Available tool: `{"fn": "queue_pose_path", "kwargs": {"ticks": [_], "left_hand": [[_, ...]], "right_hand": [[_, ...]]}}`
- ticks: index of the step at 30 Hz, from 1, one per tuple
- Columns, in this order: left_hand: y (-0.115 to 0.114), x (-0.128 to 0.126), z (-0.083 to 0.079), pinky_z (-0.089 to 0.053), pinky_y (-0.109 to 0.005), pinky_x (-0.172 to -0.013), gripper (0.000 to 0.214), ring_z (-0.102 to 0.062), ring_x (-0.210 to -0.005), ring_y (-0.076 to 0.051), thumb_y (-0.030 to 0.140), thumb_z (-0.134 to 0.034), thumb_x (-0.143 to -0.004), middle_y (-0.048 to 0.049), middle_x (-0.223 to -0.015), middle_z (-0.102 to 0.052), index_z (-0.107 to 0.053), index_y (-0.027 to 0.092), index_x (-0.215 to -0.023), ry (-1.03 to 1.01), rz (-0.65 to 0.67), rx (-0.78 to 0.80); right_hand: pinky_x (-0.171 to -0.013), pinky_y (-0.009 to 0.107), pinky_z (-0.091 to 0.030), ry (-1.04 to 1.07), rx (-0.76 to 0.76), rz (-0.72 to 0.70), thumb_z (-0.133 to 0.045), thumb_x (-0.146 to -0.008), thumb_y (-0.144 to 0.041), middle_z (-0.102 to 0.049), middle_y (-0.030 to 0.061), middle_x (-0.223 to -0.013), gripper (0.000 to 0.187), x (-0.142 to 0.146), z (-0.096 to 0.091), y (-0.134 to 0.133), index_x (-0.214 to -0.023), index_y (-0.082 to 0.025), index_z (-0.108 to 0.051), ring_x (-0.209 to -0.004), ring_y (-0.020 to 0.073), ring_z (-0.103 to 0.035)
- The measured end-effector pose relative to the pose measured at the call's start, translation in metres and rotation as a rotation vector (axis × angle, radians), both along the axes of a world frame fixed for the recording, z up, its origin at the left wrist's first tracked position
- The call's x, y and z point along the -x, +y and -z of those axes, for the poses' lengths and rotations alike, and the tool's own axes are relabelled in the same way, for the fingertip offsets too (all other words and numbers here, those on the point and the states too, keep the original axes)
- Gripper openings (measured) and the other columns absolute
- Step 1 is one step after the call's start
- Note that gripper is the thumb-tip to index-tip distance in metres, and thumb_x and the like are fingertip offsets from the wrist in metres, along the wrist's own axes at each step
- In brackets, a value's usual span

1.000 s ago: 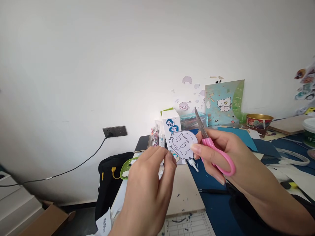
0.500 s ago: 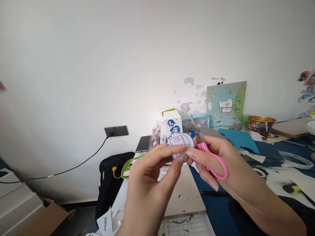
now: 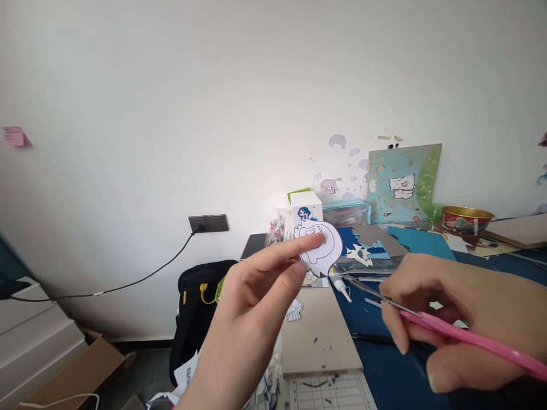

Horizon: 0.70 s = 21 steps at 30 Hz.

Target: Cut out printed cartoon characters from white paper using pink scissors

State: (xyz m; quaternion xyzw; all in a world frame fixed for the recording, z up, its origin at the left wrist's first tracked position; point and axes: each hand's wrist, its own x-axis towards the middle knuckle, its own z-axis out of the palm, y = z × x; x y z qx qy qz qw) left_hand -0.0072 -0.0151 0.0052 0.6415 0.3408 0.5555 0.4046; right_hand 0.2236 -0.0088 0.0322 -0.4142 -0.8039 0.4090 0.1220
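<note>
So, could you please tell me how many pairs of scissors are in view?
1: the pink-handled scissors in the right hand, pointing toward the paper cutout in the left hand. More could be hidden from sight.

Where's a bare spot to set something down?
The beige board, right of the white paper cutout and behind dark scraps; also the blue desk surface right of that board, nearer than the black pen-like tool. Crowded farther back, around the turquoise paper and red bowl.

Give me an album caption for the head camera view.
Left hand holding up a paper cutout, right hand holding pink-handled scissors, tips near the cutout's lower edge.
</note>
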Motion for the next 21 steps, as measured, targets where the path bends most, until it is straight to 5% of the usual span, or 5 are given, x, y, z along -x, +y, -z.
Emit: {"fn": "queue_pose_path", "kwargs": {"ticks": [8, 21], "left_hand": [[-0.006, 0.003, 0.003, -0.048, -0.028, -0.094, 0.041, -0.065, -0.109, -0.020, 0.022, -0.076, -0.076, 0.0076, -0.107, -0.075, -0.073, 0.047, -0.109, 0.265, -0.019, -0.019], [0.000, 0.003, -0.002, -0.048, -0.025, -0.097, 0.033, -0.069, -0.091, -0.015, 0.024, -0.079, -0.077, 0.0081, -0.100, -0.078, -0.076, 0.042, -0.104, 0.279, 0.044, -0.087]], "right_hand": [[-0.047, 0.023, -0.031, 0.117, 0.211, -0.069, -0.081, -0.057, -0.022, -0.048, -0.0035, -0.061, 0.022, 0.005, 0.009, 0.007, -0.070, -0.016, -0.064, -0.053, 0.0124, -0.046], [-0.039, 0.016, -0.032, 0.115, 0.095, -0.092, -0.086, -0.058, -0.025, -0.048, -0.0074, -0.057, 0.024, 0.006, 0.012, 0.006, -0.070, -0.016, -0.068, -0.048, 0.0075, -0.043]]}}
